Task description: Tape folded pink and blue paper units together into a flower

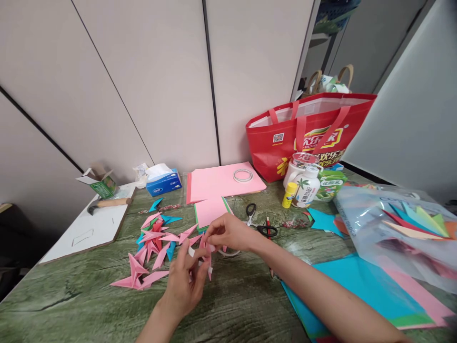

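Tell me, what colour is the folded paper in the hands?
Pink; the folded paper shows best in the head view.

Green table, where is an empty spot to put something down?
The biggest bare patch is the near-left corner of the table, bordered by the white board, the folded paper points and the left hand. A narrower strip lies between that hand and the blue sheets. Crowded: the right side and back, with plastic bag, red bag, bottles.

Bright, even light; wide-angle edge distortion.
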Demonstrator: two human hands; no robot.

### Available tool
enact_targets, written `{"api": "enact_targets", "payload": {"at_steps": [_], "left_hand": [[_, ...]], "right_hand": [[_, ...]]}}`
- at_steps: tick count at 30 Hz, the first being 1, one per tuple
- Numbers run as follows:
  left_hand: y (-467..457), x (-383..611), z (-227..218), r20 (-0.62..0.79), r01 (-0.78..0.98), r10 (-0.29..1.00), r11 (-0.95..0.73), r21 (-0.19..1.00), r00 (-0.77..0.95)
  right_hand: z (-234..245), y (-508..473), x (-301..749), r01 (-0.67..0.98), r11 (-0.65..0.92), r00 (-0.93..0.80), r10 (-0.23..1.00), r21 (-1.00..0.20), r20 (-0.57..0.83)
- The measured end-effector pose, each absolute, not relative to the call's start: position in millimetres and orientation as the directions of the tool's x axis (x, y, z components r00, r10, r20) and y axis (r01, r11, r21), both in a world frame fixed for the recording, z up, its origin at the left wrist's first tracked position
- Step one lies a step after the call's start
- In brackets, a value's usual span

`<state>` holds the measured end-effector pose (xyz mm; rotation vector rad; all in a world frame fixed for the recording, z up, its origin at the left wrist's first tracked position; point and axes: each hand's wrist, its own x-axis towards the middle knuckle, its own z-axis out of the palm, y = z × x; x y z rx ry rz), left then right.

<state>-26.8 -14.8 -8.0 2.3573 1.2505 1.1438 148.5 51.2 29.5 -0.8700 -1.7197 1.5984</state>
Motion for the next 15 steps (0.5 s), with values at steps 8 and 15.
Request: {"api": "enact_targets", "payload": {"at_steps": [8,15], "left_hand": [[-19.4,-10.8,2.0,0.470,0.345,0.879,-0.466,0.815,0.078],[-9.0,-5.2,14.7,0.089,-0.084,0.992,-0.096,0.992,-0.085]], "right_hand": [[19.2,62.3,152.7,0.129,0.030,-0.532,0.846,-0.991,-0.043],[18.9,62.2,159.7,0.367,0.240,-0.620,0.783,-0.899,-0.044]]}}
